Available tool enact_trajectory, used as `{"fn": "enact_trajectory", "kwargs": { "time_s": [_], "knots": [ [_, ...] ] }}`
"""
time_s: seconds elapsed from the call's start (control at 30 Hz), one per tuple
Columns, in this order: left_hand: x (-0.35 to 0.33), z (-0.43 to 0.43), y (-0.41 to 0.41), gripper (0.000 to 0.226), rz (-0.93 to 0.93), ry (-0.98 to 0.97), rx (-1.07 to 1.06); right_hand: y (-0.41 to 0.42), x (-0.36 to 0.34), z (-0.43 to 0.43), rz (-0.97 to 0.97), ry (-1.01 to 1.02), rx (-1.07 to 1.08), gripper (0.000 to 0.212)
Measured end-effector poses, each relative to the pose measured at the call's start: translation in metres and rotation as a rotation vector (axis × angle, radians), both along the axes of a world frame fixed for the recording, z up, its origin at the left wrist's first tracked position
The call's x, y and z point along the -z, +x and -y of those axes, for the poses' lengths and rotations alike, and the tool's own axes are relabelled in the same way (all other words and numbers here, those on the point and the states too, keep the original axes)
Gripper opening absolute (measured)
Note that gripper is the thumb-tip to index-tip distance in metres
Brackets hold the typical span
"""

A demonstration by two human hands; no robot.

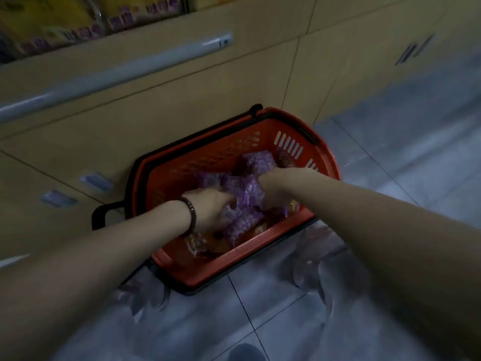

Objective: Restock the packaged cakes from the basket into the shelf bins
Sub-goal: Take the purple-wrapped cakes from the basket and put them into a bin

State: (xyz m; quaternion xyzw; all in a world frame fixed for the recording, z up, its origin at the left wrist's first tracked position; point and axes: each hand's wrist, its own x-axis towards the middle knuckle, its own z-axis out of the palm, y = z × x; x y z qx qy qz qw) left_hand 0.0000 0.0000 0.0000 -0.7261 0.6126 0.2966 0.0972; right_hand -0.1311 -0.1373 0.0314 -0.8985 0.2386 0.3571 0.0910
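Observation:
A red plastic basket (221,152) with black handles stands on the floor against the cabinet front. Inside lie several packaged cakes in purple-and-clear wrappers (256,162). Both my hands are down in the basket. My left hand (210,209), with a dark bracelet on the wrist, is closed around purple packs at the basket's middle. My right hand (270,186) grips purple packs just to its right. The fingers of both hands are buried among the wrappers. Shelf bins with yellow and purple packages (78,24) show at the top left.
Beige cabinet doors (182,82) with small metal handles run behind the basket, with a silver rail (117,71) above. Grey floor tiles (390,157) spread to the right and front. The image is blurred.

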Motion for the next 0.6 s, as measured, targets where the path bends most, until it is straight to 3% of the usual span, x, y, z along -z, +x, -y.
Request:
{"fn": "enact_trajectory", "kwargs": {
  "time_s": [0.1,0.23,0.33,0.47,0.6],
  "knots": [
    [0.026,0.009,-0.002,0.052,-0.048,-0.039,-0.096,0.007,0.031,-0.002,0.032,-0.007,-0.002,0.05],
    [0.055,0.007,-0.01,0.091,0.025,0.077,-0.12,0.006,0.068,0.001,0.048,-0.075,0.175,0.093],
    [0.07,0.004,-0.022,0.11,0.076,0.06,-0.117,0.004,0.08,0.001,-0.003,-0.119,0.163,0.106],
    [0.088,0.0,-0.024,0.112,0.178,-0.05,-0.1,0.005,0.089,0.003,-0.046,-0.26,0.19,0.089],
    [0.095,0.002,-0.017,0.1,0.1,-0.055,-0.132,-0.002,0.08,0.014,0.105,-0.232,0.243,0.068]
  ]
}}
